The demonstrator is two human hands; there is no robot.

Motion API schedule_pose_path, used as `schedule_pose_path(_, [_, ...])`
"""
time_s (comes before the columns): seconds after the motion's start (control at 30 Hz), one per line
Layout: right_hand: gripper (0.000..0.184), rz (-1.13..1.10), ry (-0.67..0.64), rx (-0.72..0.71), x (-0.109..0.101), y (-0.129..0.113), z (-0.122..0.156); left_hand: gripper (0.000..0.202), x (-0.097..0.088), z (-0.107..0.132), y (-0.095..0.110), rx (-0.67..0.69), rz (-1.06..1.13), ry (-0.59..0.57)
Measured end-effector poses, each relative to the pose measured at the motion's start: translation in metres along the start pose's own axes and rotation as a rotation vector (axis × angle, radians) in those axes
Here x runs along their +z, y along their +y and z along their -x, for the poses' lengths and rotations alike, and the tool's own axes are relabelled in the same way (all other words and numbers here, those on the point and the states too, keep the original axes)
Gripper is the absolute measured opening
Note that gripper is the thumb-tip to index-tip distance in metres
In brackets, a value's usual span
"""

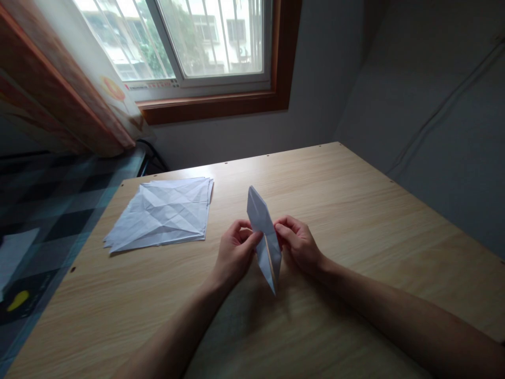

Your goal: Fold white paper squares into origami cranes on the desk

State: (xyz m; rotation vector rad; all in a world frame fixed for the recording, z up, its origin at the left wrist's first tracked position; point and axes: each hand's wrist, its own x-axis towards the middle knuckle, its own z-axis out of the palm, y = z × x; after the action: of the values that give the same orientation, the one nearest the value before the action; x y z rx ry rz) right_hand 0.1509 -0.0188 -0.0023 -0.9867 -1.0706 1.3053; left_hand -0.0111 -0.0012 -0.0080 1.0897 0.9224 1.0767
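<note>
At the far left, a dark checked cloth [74,192] is spread beside the wooden table [371,237]. On the table's left part, creased paper sheets [169,210] are stacked unevenly; these could be shifted or scattered if their uneven edges were brushed in passing. Farther right, the folded paper's left side is gripped by the left hand [236,250], with the thumb pressed on its near face; a stray crease could be made if that thumb were pushed too hard. The folded paper [258,213] itself is held between both hands over the middle of the table, its narrow end pointed downward and its lower half parted by a slit, which could be torn longer if the two sides were pulled unevenly. By the right hand [300,242], the right edge is pinched; the layers could be misaligned if that pinch were loosened
</note>
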Motion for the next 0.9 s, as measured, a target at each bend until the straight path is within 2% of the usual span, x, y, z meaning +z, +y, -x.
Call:
schedule_pose_path(0.13, [0.021, 0.002, -0.011, 0.014, 0.0, 0.0, -0.001, 0.045, 0.006, 0.002, 0.003, 0.015, 0.07, 0.006])
schedule_pose_path(0.43, [0.021, -0.016, -0.023, -0.003, 0.0, 0.006, -0.001, 0.039, 0.007, 0.002, 0.007, 0.076, 0.021, 0.076])
schedule_pose_path(0.67, [0.025, -0.039, 0.014, -0.021, 0.0, 0.011, 0.0, 0.031, 0.006, 0.006, 0.006, 0.017, -0.023, -0.044])
schedule_pose_path(0.77, [0.02, -0.012, 0.023, -0.04, 0.001, 0.01, 0.001, 0.03, 0.007, 0.008, 0.009, 0.028, -0.062, -0.027])
schedule_pose_path(0.9, [0.018, 0.103, -0.038, -0.057, 0.001, 0.007, 0.004, 0.035, 0.005, 0.008, 0.011, 0.061, -0.185, 0.005])
